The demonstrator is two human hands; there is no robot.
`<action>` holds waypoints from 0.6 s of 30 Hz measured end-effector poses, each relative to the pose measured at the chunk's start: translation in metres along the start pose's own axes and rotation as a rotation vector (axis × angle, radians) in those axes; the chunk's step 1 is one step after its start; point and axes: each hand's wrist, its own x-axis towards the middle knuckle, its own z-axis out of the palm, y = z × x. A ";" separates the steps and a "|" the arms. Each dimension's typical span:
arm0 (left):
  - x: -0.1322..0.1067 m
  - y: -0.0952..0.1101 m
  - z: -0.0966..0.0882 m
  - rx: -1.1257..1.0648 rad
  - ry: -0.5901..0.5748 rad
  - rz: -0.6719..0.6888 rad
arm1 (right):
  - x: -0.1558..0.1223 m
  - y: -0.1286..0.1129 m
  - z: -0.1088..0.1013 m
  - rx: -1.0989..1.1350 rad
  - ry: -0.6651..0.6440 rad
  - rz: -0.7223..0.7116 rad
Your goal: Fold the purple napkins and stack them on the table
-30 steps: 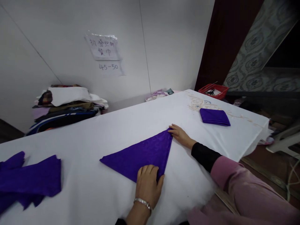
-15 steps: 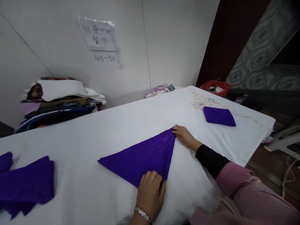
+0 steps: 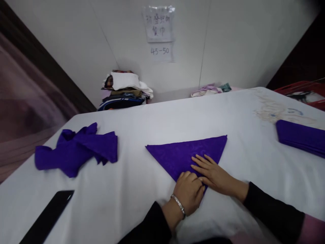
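In the head view, a white-covered table [image 3: 132, 132] is being shown against a pale wall [image 3: 228, 44], on which paper signs [image 3: 159, 25] are being displayed. By the wall, past the far edge, a pile of clothes [image 3: 125, 91] is being seen, while a red basket [image 3: 289, 89] is being cut off by the right border.

A triangular purple cloth [image 3: 175, 156] is being laid flat mid-table, its long side being turned toward the wall. It is being pressed by the right hand [image 3: 213, 174], whose fingers are being spread wide. Its near corner is being partly covered by the curled left hand [image 3: 189, 191]; whether fabric is being pinched there cannot be told.

White surface is being left on either side, toward a loose purple cloth [image 3: 73, 150] on the left and a folded purple cloth [image 3: 302, 137] on the right. A flat black object [image 3: 48, 217] is being cropped at the lower left.

Compared with half a second earlier, the right hand is being held against the left rather than at the far right corner, and the black object is being brought into view.
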 end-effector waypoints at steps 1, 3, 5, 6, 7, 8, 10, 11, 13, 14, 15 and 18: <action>0.000 -0.001 -0.002 -0.014 -0.009 0.006 | 0.001 -0.001 0.004 -0.014 -0.031 0.011; 0.001 -0.006 -0.006 -0.044 -0.020 0.008 | 0.001 0.001 0.008 -0.040 -0.046 0.037; 0.002 -0.015 -0.010 -0.050 0.005 -0.025 | 0.000 0.004 0.011 -0.061 -0.037 0.041; 0.003 -0.022 -0.012 -0.034 0.030 -0.059 | -0.001 0.006 0.012 -0.069 -0.030 0.039; 0.004 -0.030 -0.014 -0.006 0.051 -0.101 | -0.001 0.007 0.012 -0.075 -0.024 0.037; 0.005 -0.041 -0.017 0.031 0.067 -0.145 | -0.002 0.007 0.013 -0.079 -0.020 0.036; 0.007 -0.066 -0.022 0.105 0.064 -0.232 | -0.002 0.007 0.014 -0.087 -0.020 0.037; 0.008 -0.081 -0.027 0.132 0.053 -0.268 | -0.002 0.007 0.014 -0.092 -0.024 0.038; 0.010 -0.113 -0.038 0.155 0.052 -0.355 | -0.002 0.007 0.015 -0.101 -0.037 0.042; 0.010 -0.129 -0.045 0.157 0.070 -0.421 | -0.002 0.008 0.016 -0.103 -0.042 0.043; 0.010 -0.144 -0.052 0.154 0.121 -0.518 | -0.002 0.008 0.016 -0.103 -0.045 0.045; 0.005 -0.180 -0.072 0.147 0.369 -0.806 | -0.003 0.009 0.016 -0.105 -0.054 0.047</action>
